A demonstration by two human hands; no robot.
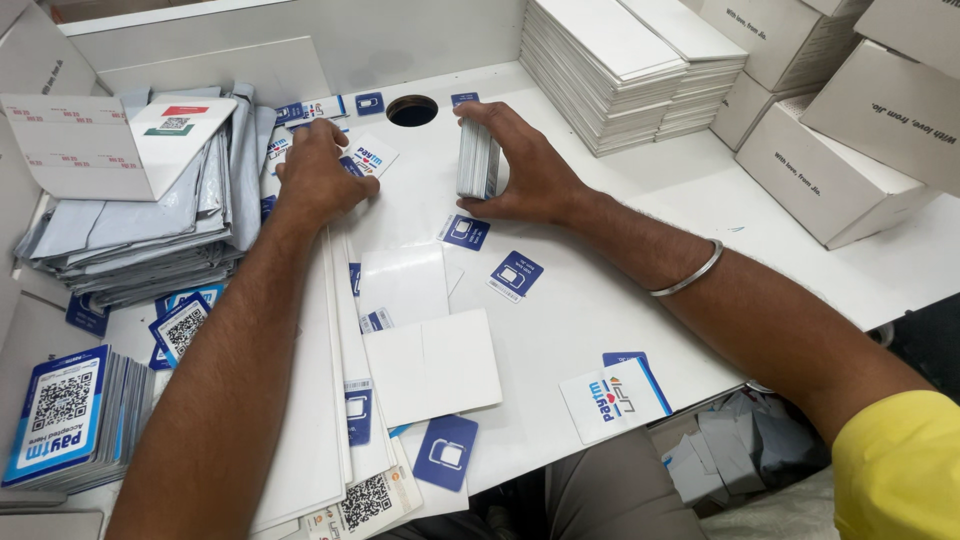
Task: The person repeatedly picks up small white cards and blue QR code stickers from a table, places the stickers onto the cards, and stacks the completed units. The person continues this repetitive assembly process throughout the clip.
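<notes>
1. The right hand (pixel 530 170) is clamped around a thick upright stack of small white-edged cards (pixel 477 160), thumb on the near side and fingers over the far end; the stack stands on edge on the white tabletop (pixel 640 290), just in front of a round black cable hole (pixel 411 110).
2. The left hand (pixel 320 175) lies knuckles up, fingers curled down onto loose blue and white cards (pixel 365 155); what sits beneath the palm is hidden, so I cannot tell whether it grips anything.
3. The left forearm covers part of a long pile of flat white sheets (pixel 320 420) running toward the camera.
4. A heap of grey plastic mailer bags (pixel 150 230) at left is partly covered by a folded white cardboard flap (pixel 90 145).
5. A stack of blue-bordered code cards (pixel 70 420) is cut off at the lower left edge.
6. Small blue square cards (pixel 515 273) lie scattered on the tabletop; stacked flat white sleeves (pixel 620 65) and closed white cardboard boxes (pixel 830 180) fill the far right, cut off by the frame.
</notes>
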